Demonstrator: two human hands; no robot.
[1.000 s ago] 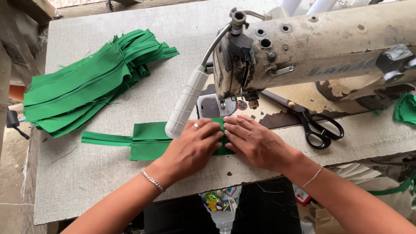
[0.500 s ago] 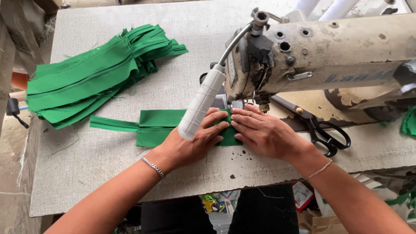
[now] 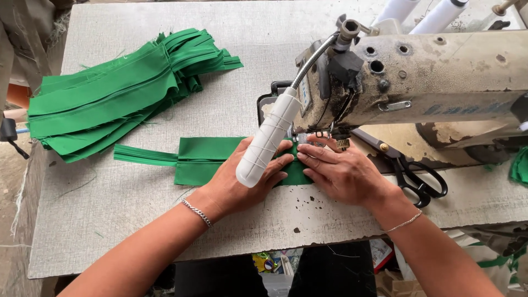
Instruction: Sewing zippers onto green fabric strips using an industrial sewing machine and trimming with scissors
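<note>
A folded green fabric piece [image 3: 201,159] lies flat on the grey table, its right end under the head of a worn cream sewing machine [image 3: 418,77]. My left hand [image 3: 242,179] presses flat on the cloth just left of the needle area. My right hand [image 3: 344,173] lies flat beside it, fingertips at the presser foot. A white lamp on a flexible neck [image 3: 268,140] hangs over my left hand and hides part of it. The needle itself is hidden behind the lamp and my fingers.
A stack of long green fabric strips [image 3: 115,93] lies at the table's back left. Black scissors [image 3: 415,176] rest right of my right hand by the machine base. More green cloth [image 3: 520,165] shows at the right edge. The grey table [image 3: 137,220] ends near me.
The view has shifted closer and slightly left. Both hands stay flat on the green piece at the presser foot, with the cloth edged a little toward the machine.
</note>
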